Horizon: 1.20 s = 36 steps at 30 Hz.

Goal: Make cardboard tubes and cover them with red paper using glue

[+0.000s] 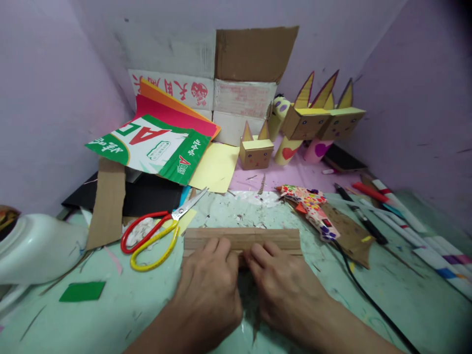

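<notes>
A long strip of brown cardboard (265, 237), with lengthwise crease lines, lies across the pale green table top near the middle. Both hands are on its near edge, close together. My left hand (212, 278) has its fingers curled over the strip left of centre. Just right of centre, my right hand (278, 275) grips the same strip with bent fingers. The thumbs are mostly hidden. Scissors with red and yellow handles (155, 241) lie to the left of the strip, their blades pointing away. On the right rests a flower-patterned glue gun (311, 206) with a black cable.
Cardboard animal figures (257, 155) stand at the back, before an opened carton (245, 101). Coloured sheets (158, 147) and a cardboard piece (107, 201) lie at the back left. A white mug (40, 248) is at the left edge; markers (400, 206) lie on the right.
</notes>
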Available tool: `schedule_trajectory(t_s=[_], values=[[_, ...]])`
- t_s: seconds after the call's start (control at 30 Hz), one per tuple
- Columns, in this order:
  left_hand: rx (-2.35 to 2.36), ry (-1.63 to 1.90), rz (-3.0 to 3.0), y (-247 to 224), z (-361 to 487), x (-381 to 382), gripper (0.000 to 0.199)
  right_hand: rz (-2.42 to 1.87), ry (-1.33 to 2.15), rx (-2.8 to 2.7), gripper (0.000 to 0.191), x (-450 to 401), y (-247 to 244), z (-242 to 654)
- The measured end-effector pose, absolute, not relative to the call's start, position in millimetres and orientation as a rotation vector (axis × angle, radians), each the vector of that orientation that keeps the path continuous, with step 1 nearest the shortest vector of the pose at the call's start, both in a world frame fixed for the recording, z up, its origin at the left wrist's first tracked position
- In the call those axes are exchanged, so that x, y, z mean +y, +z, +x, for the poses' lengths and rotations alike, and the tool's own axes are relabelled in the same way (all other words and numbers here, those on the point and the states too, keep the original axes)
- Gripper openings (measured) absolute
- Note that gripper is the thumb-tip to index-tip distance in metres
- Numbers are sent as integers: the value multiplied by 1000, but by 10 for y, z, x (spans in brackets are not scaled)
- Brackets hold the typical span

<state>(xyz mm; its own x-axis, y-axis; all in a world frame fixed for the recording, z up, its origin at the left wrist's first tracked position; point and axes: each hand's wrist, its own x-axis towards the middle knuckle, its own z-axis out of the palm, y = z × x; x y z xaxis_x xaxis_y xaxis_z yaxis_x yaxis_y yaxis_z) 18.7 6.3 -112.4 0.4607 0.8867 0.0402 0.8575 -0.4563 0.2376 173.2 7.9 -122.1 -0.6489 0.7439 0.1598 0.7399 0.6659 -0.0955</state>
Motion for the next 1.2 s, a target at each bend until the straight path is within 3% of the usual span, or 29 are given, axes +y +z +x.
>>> schedule_trajectory(t_s=[0.43, 0.63, 0.8, 0.97, 1.2], values=[[1564, 150, 2404, -980, 218, 207, 19, -1432, 323, -2869, 29, 180, -1038, 1711], [1482, 514, 1962, -800, -48, 523, 18, -1449, 402, -2881, 28, 241, -959, 1755], [1597, 176, 1946, -864, -2, 644, 18, -1432, 390, -2904, 27, 255, -891, 1754], [1673, 72, 2056, -1066, 59, 667, 13, -1448, 406, -2852, 21, 326, -856, 1763], [1691, -22, 2169, -1095, 34, 675, 17, -1362, 850, -2699, 26, 728, -732, 1973]])
